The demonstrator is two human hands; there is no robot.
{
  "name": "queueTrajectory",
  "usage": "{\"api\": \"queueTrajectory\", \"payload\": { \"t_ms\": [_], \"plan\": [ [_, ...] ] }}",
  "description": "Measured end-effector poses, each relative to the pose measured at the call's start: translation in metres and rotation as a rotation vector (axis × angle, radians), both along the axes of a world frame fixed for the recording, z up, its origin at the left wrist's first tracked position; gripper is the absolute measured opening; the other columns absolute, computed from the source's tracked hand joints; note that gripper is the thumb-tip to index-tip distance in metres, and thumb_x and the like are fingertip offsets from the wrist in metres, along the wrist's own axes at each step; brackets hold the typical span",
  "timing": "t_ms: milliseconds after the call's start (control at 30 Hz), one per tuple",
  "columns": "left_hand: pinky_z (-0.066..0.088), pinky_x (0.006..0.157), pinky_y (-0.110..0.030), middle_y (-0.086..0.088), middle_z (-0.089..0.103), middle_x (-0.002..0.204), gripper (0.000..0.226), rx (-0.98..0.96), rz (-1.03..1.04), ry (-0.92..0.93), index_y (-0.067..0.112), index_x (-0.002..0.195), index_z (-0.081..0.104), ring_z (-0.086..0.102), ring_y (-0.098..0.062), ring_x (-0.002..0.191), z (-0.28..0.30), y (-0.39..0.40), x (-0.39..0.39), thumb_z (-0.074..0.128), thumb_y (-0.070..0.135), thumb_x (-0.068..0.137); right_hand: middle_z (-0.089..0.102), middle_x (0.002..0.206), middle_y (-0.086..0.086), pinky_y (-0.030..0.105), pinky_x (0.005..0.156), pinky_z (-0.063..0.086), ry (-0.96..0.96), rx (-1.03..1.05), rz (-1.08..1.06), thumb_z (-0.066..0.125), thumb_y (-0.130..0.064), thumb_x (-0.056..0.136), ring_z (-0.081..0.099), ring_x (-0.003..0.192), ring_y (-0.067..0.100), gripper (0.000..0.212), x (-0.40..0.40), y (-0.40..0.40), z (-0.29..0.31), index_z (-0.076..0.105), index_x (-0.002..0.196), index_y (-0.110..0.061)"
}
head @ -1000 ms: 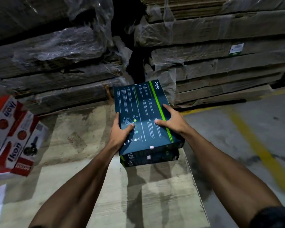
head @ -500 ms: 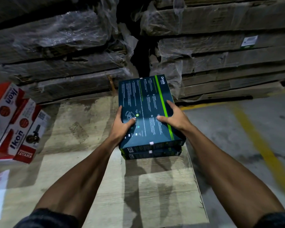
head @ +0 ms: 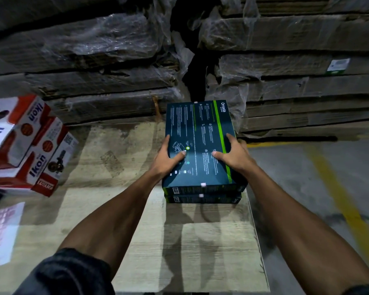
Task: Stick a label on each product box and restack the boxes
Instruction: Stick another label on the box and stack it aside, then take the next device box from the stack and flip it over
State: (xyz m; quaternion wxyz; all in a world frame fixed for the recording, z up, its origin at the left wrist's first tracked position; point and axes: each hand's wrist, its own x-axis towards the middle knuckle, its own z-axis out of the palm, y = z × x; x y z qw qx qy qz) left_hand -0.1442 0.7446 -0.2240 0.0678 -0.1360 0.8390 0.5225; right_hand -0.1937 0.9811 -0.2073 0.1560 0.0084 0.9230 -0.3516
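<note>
top box [head: 197,143] now sits pretty much square on the lower box [head: 202,199] | before it was skewed | left hand [head: 165,160] and right hand [head: 232,155] went with it

Two bare forearms, each ending in a bare hand: left hand [head: 165,159], right hand [head: 232,155]. Dark, creased fabric sleeve [head: 68,273] pushed up above the left forearm; edge of a matching dark sleeve [head: 362,290] on the right arm.
</note>
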Motion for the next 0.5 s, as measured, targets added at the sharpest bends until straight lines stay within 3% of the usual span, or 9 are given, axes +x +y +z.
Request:
{"api": "queueTrajectory", "payload": {
  "t_ms": [100,167,267,400,500],
  "plan": [
    [0.036,0.112,-0.046,-0.005,0.036,0.153,0.085,-0.061,-0.009,0.034,0.022,0.153,0.019,0.042,-0.022,0.134,0.002,-0.002,0.014,0.064,0.048,0.087,0.013,0.161,0.012,0.054,0.117,0.016,0.108,0.294,0.062,0.058,-0.055,0.089,0.013,0.148,0.034,0.068,0.016,-0.015,0.018,0.036,0.147,-0.028],
    [0.039,0.109,-0.047,-0.006,0.042,0.149,0.073,-0.108,0.012,0.072,0.02,0.15,0.031,0.045,-0.022,0.132,0.004,-0.004,0.032,0.06,0.046,0.088,0.025,0.158,0.013,0.053,0.119,0.011,0.177,0.357,0.142,0.052,-0.053,0.092,0.015,0.147,0.031,0.058,0.032,-0.033,0.023,0.044,0.143,-0.025],
    [0.036,0.111,-0.041,-0.005,0.046,0.146,0.05,-0.276,0.074,0.141,0.016,0.142,0.045,0.043,-0.02,0.134,0.002,-0.021,0.076,0.056,0.033,0.096,0.04,0.15,0.007,0.049,0.12,0.008,0.301,0.325,0.274,0.048,-0.051,0.095,0.023,0.145,0.027,0.053,0.064,-0.072,0.025,0.048,0.14,-0.022],
    [0.028,0.11,-0.03,0.001,0.04,0.151,0.047,-0.538,0.197,0.094,0.02,0.144,0.043,0.035,-0.016,0.139,-0.009,-0.063,0.148,0.048,0.033,0.099,0.049,0.144,0.008,0.043,0.12,0.006,0.513,0.23,0.504,0.051,-0.042,0.096,0.032,0.141,0.026,0.046,0.118,-0.14,0.028,0.056,0.133,-0.016],
    [0.026,0.11,-0.028,-0.002,0.043,0.149,0.046,-0.676,0.312,0.054,0.016,0.142,0.046,0.035,-0.017,0.139,-0.015,-0.101,0.197,0.047,0.032,0.099,0.055,0.137,0.006,0.04,0.118,0.013,0.535,0.129,0.683,0.054,-0.039,0.095,0.041,0.133,0.026,0.043,0.159,-0.189,0.02,0.058,0.131,-0.016]
  ]
}}
